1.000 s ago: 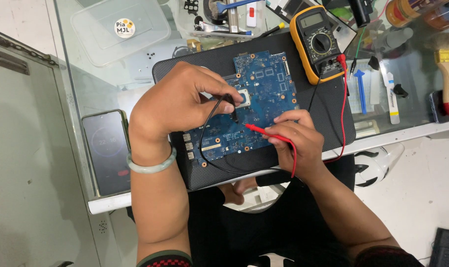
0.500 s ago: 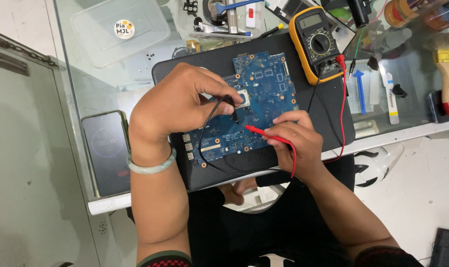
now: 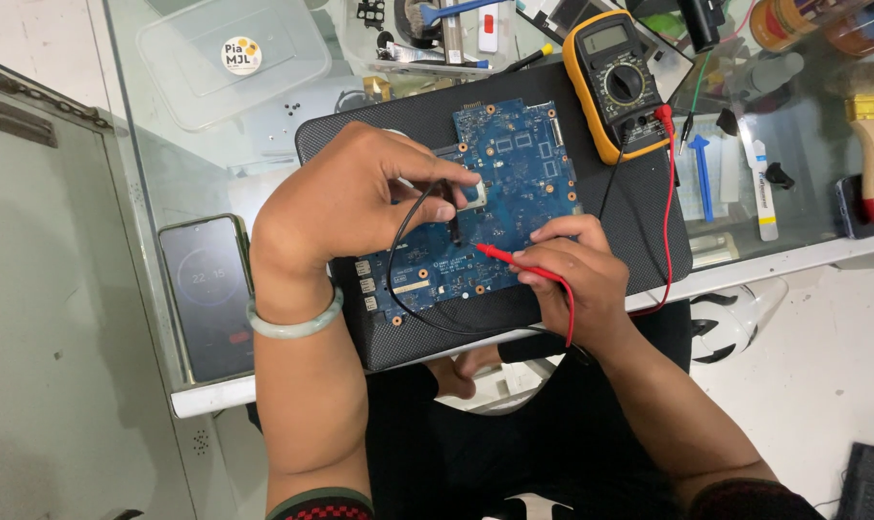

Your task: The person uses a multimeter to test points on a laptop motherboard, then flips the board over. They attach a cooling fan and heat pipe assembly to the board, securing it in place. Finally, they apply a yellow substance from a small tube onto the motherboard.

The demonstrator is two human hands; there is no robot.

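Left hand pinches the black probe, right hand pinches the red probe — keep both tips steady on the blue circuit board between them.

A single head-worn camera looks almost straight down from above the seated person, fairly close. The glass bench fills the upper frame, its near edge crossing the lower middle; the person's forearms and lap occupy the bottom. No second view.

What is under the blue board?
The blue circuit board lies on a black mat on the glass table. The left hand covers part of the board, hiding that part.
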